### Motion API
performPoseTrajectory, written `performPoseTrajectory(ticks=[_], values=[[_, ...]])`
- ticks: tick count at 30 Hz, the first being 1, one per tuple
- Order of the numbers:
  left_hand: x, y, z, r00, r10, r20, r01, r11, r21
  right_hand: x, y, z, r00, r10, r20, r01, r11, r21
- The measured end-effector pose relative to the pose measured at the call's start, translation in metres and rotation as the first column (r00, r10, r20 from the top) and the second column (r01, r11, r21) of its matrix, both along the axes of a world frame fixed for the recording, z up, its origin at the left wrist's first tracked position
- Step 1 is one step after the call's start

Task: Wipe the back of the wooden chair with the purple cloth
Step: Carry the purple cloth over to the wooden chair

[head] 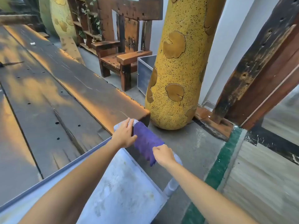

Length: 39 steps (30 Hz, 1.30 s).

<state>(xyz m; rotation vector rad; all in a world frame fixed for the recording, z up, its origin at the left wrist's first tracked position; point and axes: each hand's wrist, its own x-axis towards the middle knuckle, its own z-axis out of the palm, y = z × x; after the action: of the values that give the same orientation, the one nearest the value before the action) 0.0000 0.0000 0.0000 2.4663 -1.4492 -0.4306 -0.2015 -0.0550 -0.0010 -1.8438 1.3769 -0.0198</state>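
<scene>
Draping over the chair [129, 183] back's top rail, the cloth [146, 141] lies between both hands. The left hand [124, 135] rests spread at its 10 o'clock end; the right hand [163, 155] pinches its 4 o'clock corner. Tugging one-sidedly could slide it off.

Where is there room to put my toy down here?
The long dark wooden table is mostly bare, apart from a small white thing far off. Near its corner is crowded: both hands, left and right, the purple cloth and the yellow spotted vase.
</scene>
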Motion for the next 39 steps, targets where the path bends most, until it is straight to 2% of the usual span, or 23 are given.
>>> performPoseTrajectory(ticks=[4,6,9,11,12,15,18,21,25,29,33,36,39], values=[[0.005,-0.013,-0.014,0.971,0.087,-0.221,-0.084,0.996,0.021,0.019,0.007,-0.023,0.994,-0.071,-0.082,0.081,0.988,0.128],[0.004,-0.022,-0.026,0.928,0.131,-0.349,-0.130,0.991,0.026,0.022,0.007,-0.034,0.985,-0.156,-0.069,0.168,0.957,0.237],[-0.006,-0.030,-0.024,0.780,0.187,-0.597,-0.254,0.967,-0.029,0.015,0.002,-0.043,0.940,-0.340,0.020,0.302,0.860,0.412],[-0.008,-0.035,-0.029,0.665,0.226,-0.712,-0.354,0.935,-0.034,0.011,-0.001,-0.046,0.926,-0.371,0.071,0.295,0.828,0.477],[-0.007,-0.034,-0.030,0.634,0.224,-0.741,-0.379,0.924,-0.046,0.010,-0.001,-0.046,0.923,-0.371,0.107,0.268,0.815,0.513],[-0.001,-0.024,-0.032,0.620,0.181,-0.764,-0.357,0.932,-0.069,0.007,0.002,-0.038,0.891,-0.410,0.197,0.219,0.767,0.604],[0.003,-0.018,-0.025,0.706,0.162,-0.690,-0.331,0.936,-0.118,0.009,0.000,-0.025,0.872,-0.417,0.256,0.182,0.763,0.620],[-0.003,-0.021,-0.005,0.816,0.136,-0.563,-0.309,0.924,-0.224,0.013,-0.011,-0.005,0.877,-0.351,0.327,0.099,0.798,0.594],[-0.009,-0.039,0.026,0.852,0.125,-0.508,-0.314,0.899,-0.305,0.011,-0.037,0.027,0.868,-0.298,0.397,0.033,0.832,0.553],[-0.007,-0.067,0.051,0.812,0.168,-0.560,-0.419,0.835,-0.357,0.000,-0.073,0.057,0.826,-0.239,0.510,0.012,0.912,0.410],[-0.035,-0.110,0.089,0.738,0.174,-0.652,-0.489,0.804,-0.338,-0.025,-0.122,0.086,0.731,-0.265,0.628,-0.017,0.914,0.404],[-0.060,-0.149,0.108,0.690,0.144,-0.709,-0.488,0.817,-0.309,-0.051,-0.157,0.108,0.637,-0.303,0.709,-0.120,0.869,0.480],[-0.085,-0.188,0.121,0.637,0.109,-0.763,-0.484,0.827,-0.286,-0.077,-0.198,0.115,0.657,-0.182,0.731,-0.204,0.891,0.405]])
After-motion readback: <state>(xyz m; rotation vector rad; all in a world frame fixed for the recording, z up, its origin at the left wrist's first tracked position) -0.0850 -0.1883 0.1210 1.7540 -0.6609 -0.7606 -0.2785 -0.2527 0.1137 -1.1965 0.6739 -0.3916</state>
